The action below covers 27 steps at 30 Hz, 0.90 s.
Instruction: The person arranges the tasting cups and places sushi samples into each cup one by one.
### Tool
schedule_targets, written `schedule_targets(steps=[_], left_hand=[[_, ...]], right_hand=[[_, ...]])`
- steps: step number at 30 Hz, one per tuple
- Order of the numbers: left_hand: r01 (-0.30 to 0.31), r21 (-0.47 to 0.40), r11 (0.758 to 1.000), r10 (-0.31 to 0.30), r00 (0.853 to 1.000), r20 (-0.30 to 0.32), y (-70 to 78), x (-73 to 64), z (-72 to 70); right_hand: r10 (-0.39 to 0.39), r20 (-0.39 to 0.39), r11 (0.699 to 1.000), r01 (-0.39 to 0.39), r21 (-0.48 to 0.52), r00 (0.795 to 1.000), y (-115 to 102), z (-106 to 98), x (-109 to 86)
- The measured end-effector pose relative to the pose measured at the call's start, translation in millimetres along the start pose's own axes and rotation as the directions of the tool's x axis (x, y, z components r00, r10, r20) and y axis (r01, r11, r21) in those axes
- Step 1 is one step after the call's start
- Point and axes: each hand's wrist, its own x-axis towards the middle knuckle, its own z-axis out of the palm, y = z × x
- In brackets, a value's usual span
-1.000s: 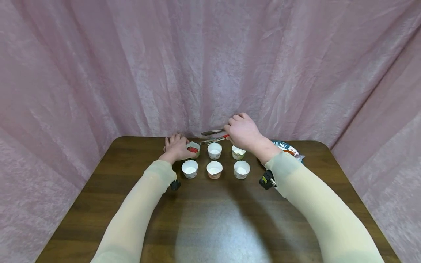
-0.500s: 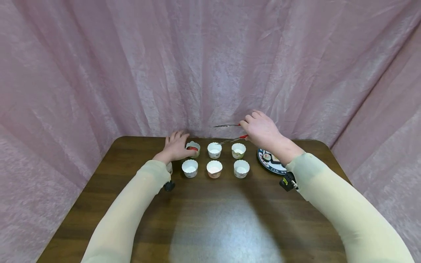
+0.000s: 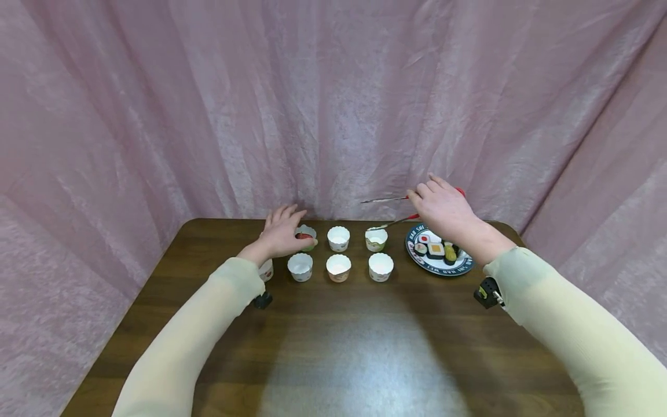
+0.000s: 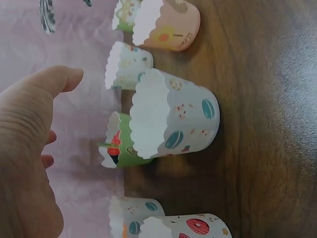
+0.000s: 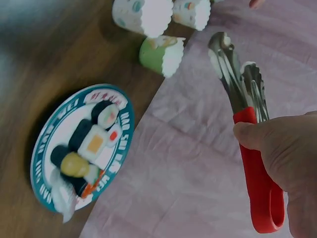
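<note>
My left hand (image 3: pixel 278 236) hovers with loosely spread fingers beside a green paper cup (image 4: pixel 133 144) in the back row. A red-topped sushi piece (image 3: pixel 304 236) sits inside that cup. My right hand (image 3: pixel 445 209) grips tongs by their red handles (image 5: pixel 253 166). The tongs' metal arms stand apart, pointing left above the back-right green cup (image 3: pixel 376 243), with nothing held between them. Right of the cups lies a round plate (image 3: pixel 443 272) with a blue lettered rim. On it are several sushi pieces, among them a yellow-topped one (image 3: pixel 450 253) and a square one (image 3: pixel 435 249).
Other paper cups fill two rows: a blue-spotted white cup (image 4: pixel 190 116), an orange-pink cup (image 3: pixel 339 277), a front-right cup (image 3: pixel 381 275) and a back-middle cup (image 3: pixel 339 246). A cup with red doughnut prints (image 4: pixel 203 225) is partly under my left wrist. A pink curtain (image 3: pixel 333 104) hangs behind the table.
My right hand has carried the tongs rightward, away from the green cup with the red-topped sushi, uncovering the plate. My left hand has lifted slightly and shifted a little left.
</note>
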Motion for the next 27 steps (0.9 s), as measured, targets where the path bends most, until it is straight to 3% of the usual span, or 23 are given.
schedule_targets(steps=[14,21,27], left_hand=[[-0.104,-0.004,0.995,0.103,0.992,-0.070,6.8,-28.1,-5.2],[-0.140,-0.025,0.990,0.137,0.987,-0.086,12.1,-41.4,-1.9],[-0.157,-0.031,0.987,0.153,0.984,-0.096,18.0,-44.4,0.6]], right_hand=[[-0.031,-0.045,0.998,0.028,-0.063,0.998,20,-13,-30.4],[-0.028,-0.012,0.997,0.027,-0.069,1.000,29,-16,-49.2],[-0.012,-0.001,0.997,0.012,-0.070,1.000,37,-14,-64.9]])
